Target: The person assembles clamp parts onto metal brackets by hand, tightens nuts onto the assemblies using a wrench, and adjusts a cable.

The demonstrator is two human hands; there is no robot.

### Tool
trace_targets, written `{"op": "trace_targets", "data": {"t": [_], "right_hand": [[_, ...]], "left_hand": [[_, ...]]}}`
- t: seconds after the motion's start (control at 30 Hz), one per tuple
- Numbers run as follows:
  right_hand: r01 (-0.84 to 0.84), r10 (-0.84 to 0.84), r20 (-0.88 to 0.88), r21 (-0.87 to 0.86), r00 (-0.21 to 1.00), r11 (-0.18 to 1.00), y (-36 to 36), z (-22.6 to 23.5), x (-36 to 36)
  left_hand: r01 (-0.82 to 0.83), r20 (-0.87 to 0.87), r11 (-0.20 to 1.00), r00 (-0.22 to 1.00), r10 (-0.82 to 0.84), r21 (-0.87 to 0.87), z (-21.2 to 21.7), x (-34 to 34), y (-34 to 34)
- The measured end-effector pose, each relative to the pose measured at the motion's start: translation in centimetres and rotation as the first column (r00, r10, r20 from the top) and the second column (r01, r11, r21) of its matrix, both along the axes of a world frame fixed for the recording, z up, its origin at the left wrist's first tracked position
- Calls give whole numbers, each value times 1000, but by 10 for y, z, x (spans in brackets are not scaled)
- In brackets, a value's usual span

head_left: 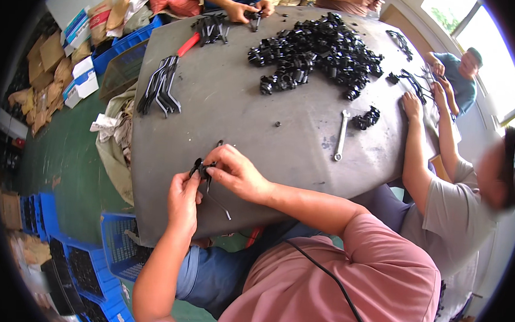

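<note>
A: Where is the small black clip (201,169) found relative to the hands?

B: It is held between them, just above the near edge of the grey counter (237,103). It is pinched by the fingertips of the left hand (183,199) from below and by the fingertips of the right hand (237,173) from the right side. A thin bent wire rod (217,200) is seen hanging down from the clip, its lower end lying against the counter.

A: How are the hands closed?

B: Both are closed on the clip; the fingers of each are curled in, with only the tips engaged.

A: What can be counted?

B: One clip and one rod are held. One wrench (340,135) is laid well apart, to the right of centre. One large heap of black parts (318,49) is piled at the far side, its pieces too many to be counted. One bundle of black rods (161,86) is laid to the far left, and one red-handled tool (188,44) beyond it.

A: And the pose of the arms?

B: The left forearm is raised steeply from the lower edge; the right forearm is brought in from the right, bent at the elbow, wrist held level over the counter.
</note>
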State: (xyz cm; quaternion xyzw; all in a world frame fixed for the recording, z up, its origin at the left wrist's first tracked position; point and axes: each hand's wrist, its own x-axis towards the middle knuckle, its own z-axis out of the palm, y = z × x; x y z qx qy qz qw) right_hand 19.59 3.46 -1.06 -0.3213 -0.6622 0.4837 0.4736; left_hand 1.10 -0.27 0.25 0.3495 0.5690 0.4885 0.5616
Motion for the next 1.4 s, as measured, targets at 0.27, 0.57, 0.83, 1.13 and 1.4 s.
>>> {"op": "trace_targets", "data": {"t": [0.27, 0.57, 0.83, 1.13, 1.4], "right_hand": [[97, -97, -3, 28, 995, 995, -5, 3, 0], [80, -84, 35, 94, 996, 992, -5, 9, 2], [-1, -4, -37, -127, 999, 992, -1, -3, -7], [-7, 14, 69, -97, 998, 995, 2, 3, 3], [444, -573, 564, 364, 594, 819, 35, -5, 99]], "left_hand": [[13, -30, 1000, 999, -13, -28, 5, 6, 3], [-10, 6, 999, 1000, 10, -38, 8, 7, 2], [-9, 34, 1000, 999, 10, -29, 7, 0, 1], [8, 170, 999, 985, -2, -36, 1, 0, 4], [-43, 96, 999, 994, 44, -16, 1, -12, 4]]}}
